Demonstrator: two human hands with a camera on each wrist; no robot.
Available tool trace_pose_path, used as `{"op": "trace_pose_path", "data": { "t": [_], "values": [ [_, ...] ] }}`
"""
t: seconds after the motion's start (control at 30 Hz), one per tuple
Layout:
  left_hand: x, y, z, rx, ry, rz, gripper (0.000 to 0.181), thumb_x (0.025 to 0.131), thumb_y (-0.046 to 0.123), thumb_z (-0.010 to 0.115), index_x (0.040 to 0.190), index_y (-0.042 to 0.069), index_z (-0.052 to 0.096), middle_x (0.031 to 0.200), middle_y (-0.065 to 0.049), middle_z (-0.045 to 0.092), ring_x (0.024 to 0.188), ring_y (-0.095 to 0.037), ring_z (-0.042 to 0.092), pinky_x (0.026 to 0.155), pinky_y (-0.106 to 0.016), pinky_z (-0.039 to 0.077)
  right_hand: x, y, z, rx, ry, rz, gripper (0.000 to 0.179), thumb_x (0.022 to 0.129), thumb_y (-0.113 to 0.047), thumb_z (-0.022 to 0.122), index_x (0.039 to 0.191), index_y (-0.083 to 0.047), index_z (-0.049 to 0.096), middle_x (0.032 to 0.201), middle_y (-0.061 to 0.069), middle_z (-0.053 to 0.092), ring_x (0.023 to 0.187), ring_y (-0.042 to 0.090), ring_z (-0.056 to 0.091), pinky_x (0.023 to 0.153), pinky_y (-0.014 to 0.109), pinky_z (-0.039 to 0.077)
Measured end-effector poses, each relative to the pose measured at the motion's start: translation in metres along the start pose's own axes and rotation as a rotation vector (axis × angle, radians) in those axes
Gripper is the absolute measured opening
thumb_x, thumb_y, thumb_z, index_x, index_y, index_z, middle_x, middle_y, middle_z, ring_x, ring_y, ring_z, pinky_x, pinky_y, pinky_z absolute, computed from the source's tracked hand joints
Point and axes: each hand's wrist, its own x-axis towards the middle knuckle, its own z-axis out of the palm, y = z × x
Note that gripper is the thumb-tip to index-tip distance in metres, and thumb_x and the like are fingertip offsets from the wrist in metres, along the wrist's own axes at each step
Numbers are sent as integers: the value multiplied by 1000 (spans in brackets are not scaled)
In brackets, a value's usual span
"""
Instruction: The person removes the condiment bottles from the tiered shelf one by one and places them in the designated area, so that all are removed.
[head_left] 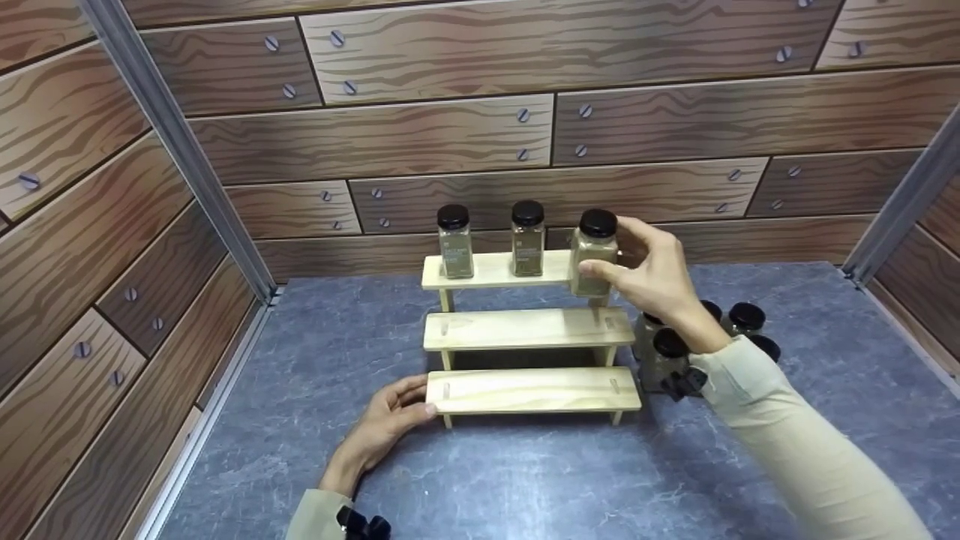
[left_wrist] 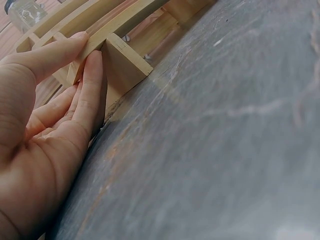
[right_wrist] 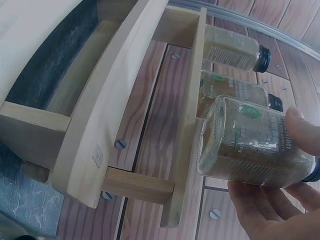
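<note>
A light wooden three-tier rack (head_left: 525, 330) stands on the table. My left hand (head_left: 386, 420) pinches the left end of its lowest shelf; in the left wrist view the thumb lies at the shelf's edge, with fingers (left_wrist: 90, 95) below. My right hand (head_left: 652, 270) grips a glass spice jar (head_left: 592, 251) with a black lid at the right end of the top shelf. The right wrist view has this jar (right_wrist: 250, 142) beside the shelf; whether its base touches the wood I cannot tell. A left jar (head_left: 455, 244) and a middle jar (head_left: 528, 240) stand upright on the top shelf.
Right of the rack, several black-lidded jars (head_left: 664, 360) stand grouped on the grey marbled table (head_left: 525, 480), partly hidden by my right forearm. Behind the rack rises a wood-patterned wall (head_left: 450, 142); another wall (head_left: 97, 247) borders the left side.
</note>
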Motion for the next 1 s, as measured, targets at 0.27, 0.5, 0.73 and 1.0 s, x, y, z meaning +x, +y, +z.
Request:
{"op": "trace_pose_path", "data": {
  "t": [0.27,0.5,0.73,1.0],
  "values": [
    [0,0,0,-6,9,-13,72,96,0,73,155,-18,35,145,-25,59,118,-20,70,106,-31,59,-16,-2,-10,-17,1,4,62,77,-4,96,133,-2,71,117,18,77,98,4,73,90,18,62],
    [-1,-1,0,-8,-1,-10,71,97,0,72,155,-18,35,145,-25,60,118,-20,70,106,-31,59,-29,-4,-19,-17,-7,3,61,76,-4,96,131,-2,71,116,14,78,102,8,74,91,21,63],
    [0,1,1,-9,-6,-3,72,97,0,73,156,-17,35,147,-26,58,119,-20,70,107,-31,59,-44,-8,-29,-21,-25,13,61,74,-4,97,130,-4,71,113,1,78,102,10,75,91,22,64],
    [-1,1,0,-6,-11,-1,71,97,0,72,156,-17,35,146,-25,59,118,-20,70,105,-30,60,-61,-7,-42,-60,-58,21,63,75,-5,97,132,-5,69,114,0,76,103,10,74,90,21,64]
  ]
}}
